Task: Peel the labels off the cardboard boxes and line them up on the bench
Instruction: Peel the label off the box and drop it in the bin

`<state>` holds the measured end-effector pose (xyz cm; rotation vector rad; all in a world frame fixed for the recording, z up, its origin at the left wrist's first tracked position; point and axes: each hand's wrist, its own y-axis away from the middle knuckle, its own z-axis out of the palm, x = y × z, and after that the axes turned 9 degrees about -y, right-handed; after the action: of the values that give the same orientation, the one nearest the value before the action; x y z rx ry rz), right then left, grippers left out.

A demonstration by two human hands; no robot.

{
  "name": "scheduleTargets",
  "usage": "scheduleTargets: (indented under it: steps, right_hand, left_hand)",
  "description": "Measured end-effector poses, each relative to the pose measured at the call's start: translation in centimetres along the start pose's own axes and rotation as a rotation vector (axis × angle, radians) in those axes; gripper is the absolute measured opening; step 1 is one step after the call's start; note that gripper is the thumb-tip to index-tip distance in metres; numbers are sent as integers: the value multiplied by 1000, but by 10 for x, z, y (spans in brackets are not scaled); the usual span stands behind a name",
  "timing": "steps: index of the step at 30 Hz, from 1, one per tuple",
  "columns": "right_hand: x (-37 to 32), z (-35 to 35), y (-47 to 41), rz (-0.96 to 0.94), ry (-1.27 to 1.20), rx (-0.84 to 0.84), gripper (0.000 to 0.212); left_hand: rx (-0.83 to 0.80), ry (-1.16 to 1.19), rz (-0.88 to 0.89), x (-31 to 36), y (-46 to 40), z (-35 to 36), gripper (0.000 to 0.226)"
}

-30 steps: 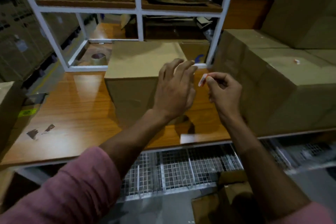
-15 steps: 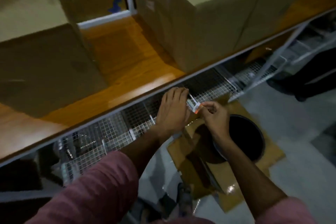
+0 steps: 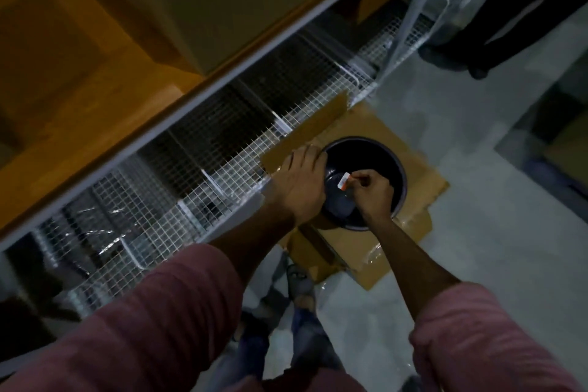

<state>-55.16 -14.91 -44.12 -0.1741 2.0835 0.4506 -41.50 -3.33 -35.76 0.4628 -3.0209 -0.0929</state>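
Note:
My right hand (image 3: 372,192) pinches a small white label with a red end (image 3: 343,181) over the mouth of a round black bin (image 3: 396,165) on the floor. My left hand (image 3: 300,183) hovers just left of it with fingers straight and relaxed, holding nothing, beside the bin's rim. Cardboard boxes (image 3: 222,3) stand on the wooden bench (image 3: 95,99) at the upper left, seen from above and partly cut off by the frame.
A white wire-mesh shelf (image 3: 197,156) runs under the bench edge. Flattened cardboard (image 3: 423,207) lies on the grey floor under the bin. A person's dark trouser legs (image 3: 515,9) stand at the upper right. My feet show below my arms.
My view swung down from the bench top to the floor. Both hands dropped from in front of the boxes to above the black bin, the right still pinching the label.

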Motion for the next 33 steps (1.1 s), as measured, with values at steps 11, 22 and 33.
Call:
scheduleTargets:
  steps: [11, 22, 33]
  right_hand:
    - [52, 6, -28, 23, 24, -43, 3]
    - [70, 6, -27, 110, -2, -63, 2]
    - [72, 0, -25, 128, 35, -81, 14]
  left_hand:
    - [-94, 19, 80, 14, -11, 44, 70]
    - [-144, 60, 46, 20, -7, 59, 65]
    - [-147, 41, 40, 21, -5, 61, 66]
